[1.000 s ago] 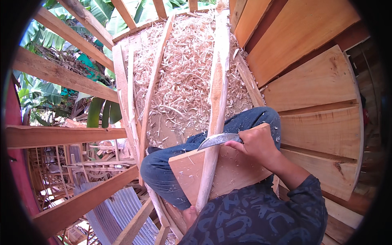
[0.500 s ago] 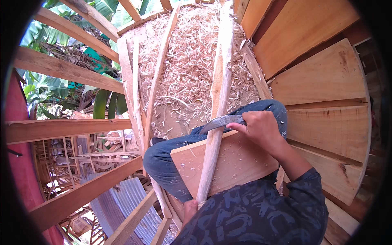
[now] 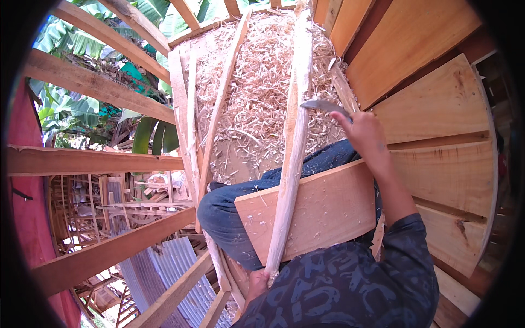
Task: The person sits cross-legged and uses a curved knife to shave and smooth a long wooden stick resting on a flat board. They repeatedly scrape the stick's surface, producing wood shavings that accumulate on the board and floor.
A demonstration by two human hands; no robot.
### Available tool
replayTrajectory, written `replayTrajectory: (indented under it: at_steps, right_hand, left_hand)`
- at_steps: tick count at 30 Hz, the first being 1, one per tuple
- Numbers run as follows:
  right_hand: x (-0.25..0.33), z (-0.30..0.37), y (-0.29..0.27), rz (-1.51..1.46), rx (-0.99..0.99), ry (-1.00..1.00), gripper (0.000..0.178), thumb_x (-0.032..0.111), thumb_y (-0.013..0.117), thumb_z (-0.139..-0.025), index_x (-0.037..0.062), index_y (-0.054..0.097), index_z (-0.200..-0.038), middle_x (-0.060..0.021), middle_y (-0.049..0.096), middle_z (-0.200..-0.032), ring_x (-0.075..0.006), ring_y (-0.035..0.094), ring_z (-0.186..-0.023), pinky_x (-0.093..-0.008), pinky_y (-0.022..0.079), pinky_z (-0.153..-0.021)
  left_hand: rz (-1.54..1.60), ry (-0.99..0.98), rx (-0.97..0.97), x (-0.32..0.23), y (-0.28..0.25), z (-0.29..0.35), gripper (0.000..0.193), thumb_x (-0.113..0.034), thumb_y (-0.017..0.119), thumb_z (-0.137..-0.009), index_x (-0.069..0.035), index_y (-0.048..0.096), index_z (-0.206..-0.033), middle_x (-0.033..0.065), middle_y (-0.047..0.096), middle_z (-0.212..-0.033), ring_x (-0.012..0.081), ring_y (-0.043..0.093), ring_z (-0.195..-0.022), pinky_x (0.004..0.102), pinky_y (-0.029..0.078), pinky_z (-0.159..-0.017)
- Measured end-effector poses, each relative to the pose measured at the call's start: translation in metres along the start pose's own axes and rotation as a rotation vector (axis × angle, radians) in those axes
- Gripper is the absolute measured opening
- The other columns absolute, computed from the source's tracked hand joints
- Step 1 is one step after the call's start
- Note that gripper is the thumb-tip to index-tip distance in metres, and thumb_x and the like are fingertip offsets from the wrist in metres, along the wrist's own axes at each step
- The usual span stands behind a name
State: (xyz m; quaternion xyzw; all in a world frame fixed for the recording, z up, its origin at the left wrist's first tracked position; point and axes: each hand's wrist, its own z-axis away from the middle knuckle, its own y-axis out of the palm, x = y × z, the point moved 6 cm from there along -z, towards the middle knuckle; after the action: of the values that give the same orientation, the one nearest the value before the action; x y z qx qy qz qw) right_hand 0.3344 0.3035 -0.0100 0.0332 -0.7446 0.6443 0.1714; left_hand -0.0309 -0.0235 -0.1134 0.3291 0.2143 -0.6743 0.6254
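Note:
My right hand (image 3: 365, 136) is closed round the handle of a curved-blade knife (image 3: 324, 105). Its grey blade reaches leftward, and the tip meets or overlaps the right side of a long peeled wooden pole (image 3: 291, 169); whether they touch I cannot tell. The pole runs away from me across a flat wooden board (image 3: 328, 210) that rests on my lap. Low down by my waist, my left hand (image 3: 257, 284) is wrapped round the pole's near end, partly covered by my dark shirt.
Wood shavings (image 3: 257, 82) cover the floor ahead. Another long, thin pole (image 3: 221, 93) lies to the left. Wooden railing slats (image 3: 93, 162) line the left side, with corrugated metal sheets (image 3: 164, 273) below. Wide planks (image 3: 437, 169) form the right wall.
My right hand and the knife have moved forward, away from me along the pole, and a little right. My left hand still grips the near end. The view has shifted slightly.

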Motion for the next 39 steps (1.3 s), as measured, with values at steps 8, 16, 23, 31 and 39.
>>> replayTrajectory:
  at_steps: [8, 16, 23, 31, 39]
  right_hand:
    - [0.027, 0.041, -0.016, -0.117, 0.238, -0.065, 0.066, 0.059, 0.051, -0.086, -0.0008, 0.066, -0.063, -0.0186, 0.059, -0.056, -0.0332, 0.062, -0.055, -0.0411, 0.049, -0.053]
    - [0.054, 0.062, 0.002, -0.003, 0.252, -0.243, 0.062, 0.062, 0.057, -0.079, 0.0039, 0.061, -0.057, -0.0149, 0.057, -0.054, -0.0305, 0.059, -0.051, -0.0396, 0.046, -0.049]
    - [0.04, 0.034, 0.002, 0.099, 0.203, -0.304, 0.068, 0.067, 0.052, -0.079, 0.0029, 0.062, -0.058, -0.0155, 0.059, -0.055, -0.0301, 0.062, -0.054, -0.039, 0.049, -0.051]
    - [-0.05, -0.02, -0.025, -0.023, 0.08, 0.176, 0.072, 0.063, 0.047, -0.086, -0.0039, 0.065, -0.067, -0.0232, 0.058, -0.06, -0.0383, 0.062, -0.061, -0.0439, 0.048, -0.055]
    - [-0.009, 0.051, -0.023, -0.291, 0.18, 0.111, 0.063, 0.055, 0.055, -0.086, -0.0034, 0.061, -0.062, -0.0226, 0.055, -0.057, -0.0397, 0.059, -0.058, -0.0433, 0.045, -0.053]
  left_hand:
    - [0.013, -0.033, -0.046, 0.027, -0.008, 0.003, 0.075, -0.061, 0.037, -0.092, 0.008, 0.065, -0.098, 0.0073, 0.066, -0.085, 0.0133, 0.059, -0.076, 0.0291, 0.046, -0.069]
    - [-0.015, -0.059, -0.112, 0.013, -0.004, 0.012, 0.079, -0.064, 0.034, -0.091, 0.009, 0.064, -0.099, 0.0085, 0.065, -0.086, 0.0144, 0.059, -0.079, 0.0293, 0.046, -0.072]
    - [-0.144, 0.035, -0.1, -0.002, -0.001, 0.012, 0.075, -0.062, 0.036, -0.092, 0.007, 0.065, -0.098, 0.0077, 0.066, -0.086, 0.0138, 0.059, -0.079, 0.0294, 0.046, -0.072]
    - [-0.08, 0.051, -0.084, 0.014, -0.008, 0.004, 0.07, -0.057, 0.039, -0.094, 0.008, 0.065, -0.095, 0.0076, 0.066, -0.083, 0.0136, 0.06, -0.074, 0.0277, 0.046, -0.068]
    - [0.043, -0.071, -0.236, 0.015, -0.011, 0.011, 0.065, -0.051, 0.036, -0.096, 0.007, 0.066, -0.092, 0.0076, 0.066, -0.081, 0.0136, 0.058, -0.072, 0.0302, 0.046, -0.067]
